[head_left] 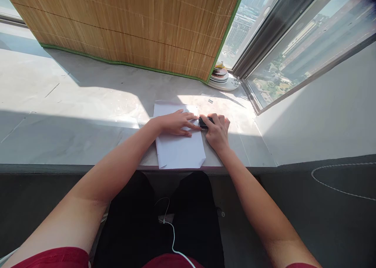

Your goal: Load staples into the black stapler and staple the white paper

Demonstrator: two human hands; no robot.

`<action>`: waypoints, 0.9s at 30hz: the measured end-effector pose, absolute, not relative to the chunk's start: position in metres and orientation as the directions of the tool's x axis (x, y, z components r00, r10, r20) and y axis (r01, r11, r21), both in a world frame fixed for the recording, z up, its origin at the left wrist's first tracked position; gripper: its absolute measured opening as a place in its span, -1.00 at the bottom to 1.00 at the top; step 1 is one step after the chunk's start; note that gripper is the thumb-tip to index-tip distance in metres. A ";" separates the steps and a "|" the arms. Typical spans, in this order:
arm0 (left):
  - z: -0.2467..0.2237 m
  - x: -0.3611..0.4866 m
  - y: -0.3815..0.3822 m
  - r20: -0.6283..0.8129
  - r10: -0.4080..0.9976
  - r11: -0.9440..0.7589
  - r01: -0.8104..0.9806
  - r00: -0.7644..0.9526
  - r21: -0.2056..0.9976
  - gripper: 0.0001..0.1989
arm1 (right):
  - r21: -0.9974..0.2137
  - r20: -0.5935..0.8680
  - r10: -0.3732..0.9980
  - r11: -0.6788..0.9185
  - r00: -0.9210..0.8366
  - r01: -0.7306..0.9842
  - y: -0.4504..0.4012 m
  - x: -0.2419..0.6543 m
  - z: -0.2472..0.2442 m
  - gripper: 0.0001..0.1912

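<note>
White paper (180, 152) lies on the pale stone sill, its near corners folded or creased. My left hand (178, 123) rests flat on the paper with its fingers spread toward the right edge. At that right edge, my right hand (217, 133) is wrapped over a small black object (205, 122), perhaps a stapler; its shape is largely covered by the fingers. The tips of my left fingers are close beside the black object. Two small grey slivers (210, 101), possibly staples, lie on the sill beyond my right hand.
A bamboo blind (126, 25) with green edging hangs over the back of the sill (67, 142). Stacked plates (219, 78) stand in the corner by the window frame (270, 25). A white wall rises at right; a white cable (174, 236) hangs over my lap.
</note>
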State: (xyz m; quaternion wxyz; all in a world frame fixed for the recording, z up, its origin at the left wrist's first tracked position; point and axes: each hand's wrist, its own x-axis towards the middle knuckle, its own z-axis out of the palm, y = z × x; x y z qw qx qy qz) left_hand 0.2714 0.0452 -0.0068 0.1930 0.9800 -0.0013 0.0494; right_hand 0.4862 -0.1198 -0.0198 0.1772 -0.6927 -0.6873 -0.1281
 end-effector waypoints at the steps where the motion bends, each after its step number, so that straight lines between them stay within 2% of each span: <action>1: -0.007 0.271 0.045 0.097 0.016 -0.925 -0.022 0.995 0.379 -0.53 | -0.056 0.414 0.910 0.012 0.012 0.998 -0.119 0.485 -0.019 -0.26; 9: -0.007 0.270 0.046 0.110 0.009 -0.922 -0.034 0.994 0.385 -0.54 | -0.083 0.400 0.917 0.017 0.018 0.996 -0.118 0.481 -0.017 -0.24; 15: -0.003 0.268 0.046 0.048 0.012 -0.924 -0.008 0.999 0.382 -0.54 | -0.237 0.529 0.802 -0.177 0.279 0.955 -0.117 0.491 -0.023 -0.44; 18: -0.001 0.268 0.046 0.042 0.018 -0.920 0.000 0.999 0.391 -0.54 | -0.295 0.557 0.740 -0.250 0.378 0.922 -0.114 0.497 -0.027 -0.45; 27: -0.003 0.269 0.047 0.033 0.049 -0.922 0.032 0.998 0.386 -0.35 | -0.308 0.577 0.705 -0.278 0.411 0.910 -0.107 0.498 -0.030 -0.43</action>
